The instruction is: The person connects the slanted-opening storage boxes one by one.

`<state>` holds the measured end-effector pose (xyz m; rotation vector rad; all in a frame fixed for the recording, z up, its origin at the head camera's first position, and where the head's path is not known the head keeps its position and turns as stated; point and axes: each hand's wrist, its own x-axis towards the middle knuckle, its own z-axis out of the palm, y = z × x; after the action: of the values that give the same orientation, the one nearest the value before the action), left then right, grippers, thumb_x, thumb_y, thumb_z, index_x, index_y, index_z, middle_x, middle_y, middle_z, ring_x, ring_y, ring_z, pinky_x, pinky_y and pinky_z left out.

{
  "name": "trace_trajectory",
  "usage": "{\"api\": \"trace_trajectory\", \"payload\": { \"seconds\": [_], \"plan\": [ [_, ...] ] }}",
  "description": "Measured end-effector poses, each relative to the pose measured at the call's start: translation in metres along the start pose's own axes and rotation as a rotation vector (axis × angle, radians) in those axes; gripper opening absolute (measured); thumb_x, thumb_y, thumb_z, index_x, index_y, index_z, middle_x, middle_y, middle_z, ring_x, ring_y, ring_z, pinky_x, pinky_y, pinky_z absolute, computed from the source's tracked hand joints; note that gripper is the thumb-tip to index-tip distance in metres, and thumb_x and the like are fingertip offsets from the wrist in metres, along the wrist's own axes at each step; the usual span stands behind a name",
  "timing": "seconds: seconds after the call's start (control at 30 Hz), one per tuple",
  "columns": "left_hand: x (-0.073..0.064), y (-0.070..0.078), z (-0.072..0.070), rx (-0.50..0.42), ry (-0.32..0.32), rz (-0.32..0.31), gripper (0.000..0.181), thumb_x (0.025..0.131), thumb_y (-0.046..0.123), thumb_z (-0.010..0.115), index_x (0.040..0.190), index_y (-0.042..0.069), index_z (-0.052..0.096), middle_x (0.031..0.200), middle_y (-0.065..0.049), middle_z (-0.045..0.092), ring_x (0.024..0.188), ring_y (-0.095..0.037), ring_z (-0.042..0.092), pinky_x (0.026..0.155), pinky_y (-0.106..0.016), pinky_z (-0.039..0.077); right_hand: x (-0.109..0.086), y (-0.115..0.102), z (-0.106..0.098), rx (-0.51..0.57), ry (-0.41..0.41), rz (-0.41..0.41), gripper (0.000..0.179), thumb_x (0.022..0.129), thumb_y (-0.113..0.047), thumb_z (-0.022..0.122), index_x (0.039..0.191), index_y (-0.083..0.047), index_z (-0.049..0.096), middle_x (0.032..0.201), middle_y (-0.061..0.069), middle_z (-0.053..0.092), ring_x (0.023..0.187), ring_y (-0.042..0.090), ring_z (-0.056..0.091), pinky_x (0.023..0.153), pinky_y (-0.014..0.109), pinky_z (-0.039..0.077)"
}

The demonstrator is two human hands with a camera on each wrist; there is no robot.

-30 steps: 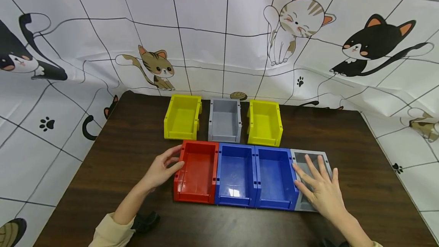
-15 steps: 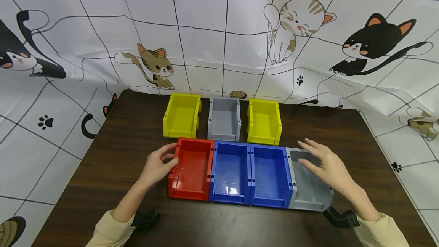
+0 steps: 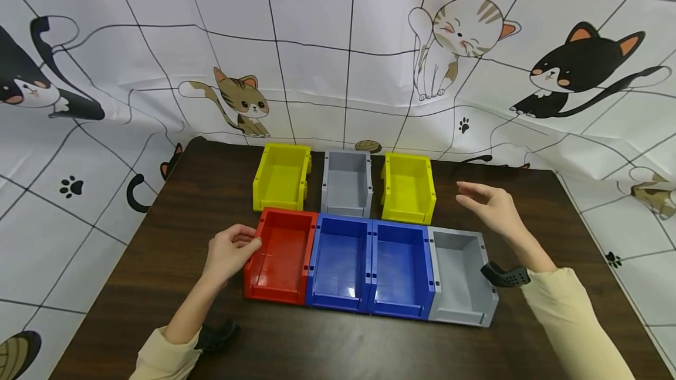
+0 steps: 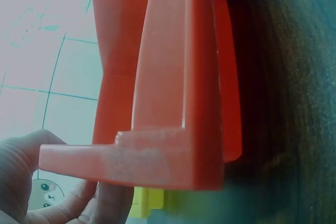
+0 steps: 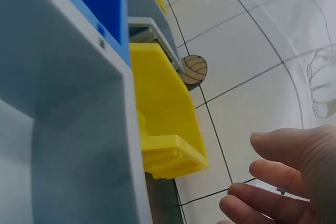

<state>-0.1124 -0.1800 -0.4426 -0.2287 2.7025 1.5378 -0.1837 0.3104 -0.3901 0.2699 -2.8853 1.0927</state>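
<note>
A red bin [image 3: 281, 255] is being held by the left hand [image 3: 228, 253]. Its left wall is being pinched between the thumb and the bent fingers. The red bin is being held up from below by a dark brown table [image 3: 327, 345], at the left end of the front row. On its right side it is being touched by the first blue bin [image 3: 340, 263]. That one is being touched by the second blue bin [image 3: 401, 268], which is being touched by the front gray bin [image 3: 458, 274] at the right end.

The right hand [image 3: 493, 210] is being held in the air past the far end of the front gray bin, apart from all the bins. Its fingers are being held loose and a little bent, and a gap is being shown between them and the thumb.

Behind the front row, three more bins are being seen with gaps between them: a left yellow bin [image 3: 282, 177], a back gray bin [image 3: 347, 183] in the middle and a right yellow bin [image 3: 408, 186].

A black strap [image 3: 505, 275] and a cream sleeve [image 3: 578, 315] are being worn on the right arm. Behind the table, a white cloth [image 3: 311, 4] is being covered by black lines, paw prints and cartoon cats [image 3: 248, 104].
</note>
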Motion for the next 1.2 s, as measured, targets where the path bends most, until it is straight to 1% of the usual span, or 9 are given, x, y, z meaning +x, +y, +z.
{"api": "trace_trajectory", "payload": {
  "seconds": [0.1,0.2,0.27,0.37,0.5,0.6,0.87,1.07,1.2],
  "plan": [
    [0.001,-0.001,-0.002,0.010,0.001,-0.002,0.019,0.085,0.008,0.063,0.100,-0.004,0.063,0.092,-0.017,0.067,0.082,-0.025,0.066,0.067,-0.027,0.055,0.009,0.001,0.000,0.067,-0.055,0.072,0.050,0.092,-0.034,0.060,0.130,-0.002,0.054,0.122,0.018,0.060,0.097,0.011,0.058,0.069,0.012,0.045],
    [0.001,-0.002,-0.007,0.021,0.002,0.001,0.020,0.086,0.008,0.062,0.101,-0.005,0.063,0.092,-0.018,0.067,0.082,-0.026,0.066,0.067,-0.028,0.055,0.018,0.002,0.001,0.111,-0.103,0.105,0.053,0.092,-0.035,0.059,0.132,-0.001,0.052,0.123,0.020,0.059,0.090,0.002,0.058,0.072,0.014,0.049],
    [0.001,-0.003,-0.010,0.030,0.005,0.002,0.020,0.086,0.008,0.062,0.101,-0.005,0.062,0.092,-0.019,0.067,0.083,-0.026,0.066,0.068,-0.029,0.055,0.023,0.002,0.003,0.131,-0.127,0.108,0.053,0.092,-0.034,0.059,0.132,0.000,0.051,0.122,0.021,0.058,0.089,0.004,0.059,0.073,0.017,0.050],
    [0.001,-0.006,-0.014,0.041,0.014,-0.002,0.019,0.086,0.008,0.062,0.100,-0.005,0.062,0.093,-0.019,0.066,0.084,-0.027,0.065,0.069,-0.030,0.055,0.029,0.004,0.006,0.141,-0.150,0.103,0.052,0.093,-0.032,0.059,0.132,0.001,0.051,0.122,0.023,0.058,0.094,0.016,0.061,0.076,0.023,0.052],
    [0.001,-0.010,-0.017,0.039,0.018,-0.019,0.020,0.088,0.009,0.061,0.102,-0.006,0.062,0.095,-0.020,0.066,0.085,-0.027,0.065,0.071,-0.031,0.055,0.035,0.008,0.012,0.159,-0.172,0.119,0.053,0.093,-0.031,0.059,0.134,0.002,0.048,0.124,0.025,0.056,0.103,0.030,0.059,0.083,0.033,0.053],
    [0.000,-0.014,-0.018,0.020,0.014,-0.027,0.022,0.088,0.009,0.061,0.104,-0.006,0.061,0.097,-0.021,0.065,0.086,-0.027,0.064,0.072,-0.030,0.055,0.040,0.011,0.018,0.182,-0.184,0.142,0.055,0.093,-0.030,0.060,0.135,0.003,0.046,0.126,0.026,0.053,0.106,0.035,0.057,0.085,0.038,0.052],
    [-0.001,-0.019,-0.021,-0.055,-0.016,-0.014,0.029,0.090,0.006,0.059,0.115,-0.008,0.056,0.109,-0.026,0.061,0.099,-0.033,0.061,0.078,-0.031,0.054,0.047,0.013,0.030,0.252,-0.220,0.169,0.055,0.092,-0.020,0.061,0.136,0.007,0.042,0.122,0.029,0.054,0.104,0.043,0.057,0.085,0.044,0.050],
    [0.000,-0.022,-0.023,-0.076,-0.025,0.000,0.031,0.091,0.005,0.058,0.119,-0.007,0.054,0.112,-0.026,0.060,0.101,-0.034,0.060,0.079,-0.028,0.053,0.052,0.009,0.037,0.228,-0.230,0.171,0.057,0.092,-0.016,0.061,0.138,0.008,0.037,0.119,0.030,0.055,0.100,0.040,0.060,0.084,0.046,0.050],
    [-0.001,-0.023,-0.024,-0.099,-0.058,0.011,0.034,0.092,0.008,0.058,0.123,-0.007,0.052,0.116,-0.026,0.058,0.104,-0.034,0.058,0.079,-0.022,0.051,0.055,0.007,0.041,0.203,-0.231,0.187,0.058,0.092,-0.014,0.061,0.140,0.008,0.035,0.118,0.031,0.056,0.097,0.037,0.062,0.083,0.045,0.051]
  ]
}}
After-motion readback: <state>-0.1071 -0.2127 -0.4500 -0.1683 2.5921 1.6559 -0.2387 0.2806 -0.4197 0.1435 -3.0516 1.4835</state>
